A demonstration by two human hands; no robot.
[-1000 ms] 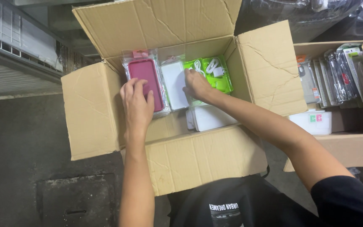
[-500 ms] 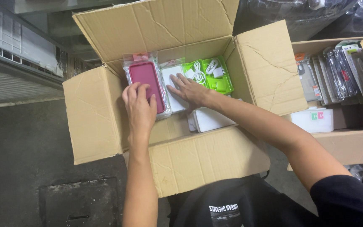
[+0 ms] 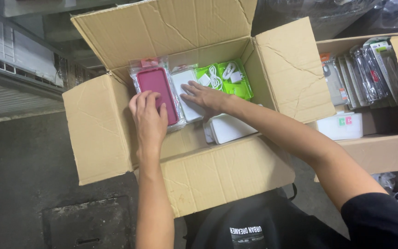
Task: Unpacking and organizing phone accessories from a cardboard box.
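Resting flat, fingers together, the left hand (image 3: 149, 117) lies on one maroon phone case (image 3: 156, 93) inside the open cardboard box (image 3: 102, 133). Right hand (image 3: 206, 98), fingers spread, presses one white packet (image 3: 186, 92); one green charger pack (image 3: 226, 78) lies just beside.

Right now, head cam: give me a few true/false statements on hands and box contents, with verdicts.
1. The left hand rests on the magenta phone case. True.
2. The right hand lies on the green charger pack. False: it lies on the white packet beside it.
3. The cardboard box has its flaps shut. False: all flaps stand open.
4. A second box with clear packets stands at the right. True.
5. Both hands are lifting the case out. False: they lie flat inside the box.
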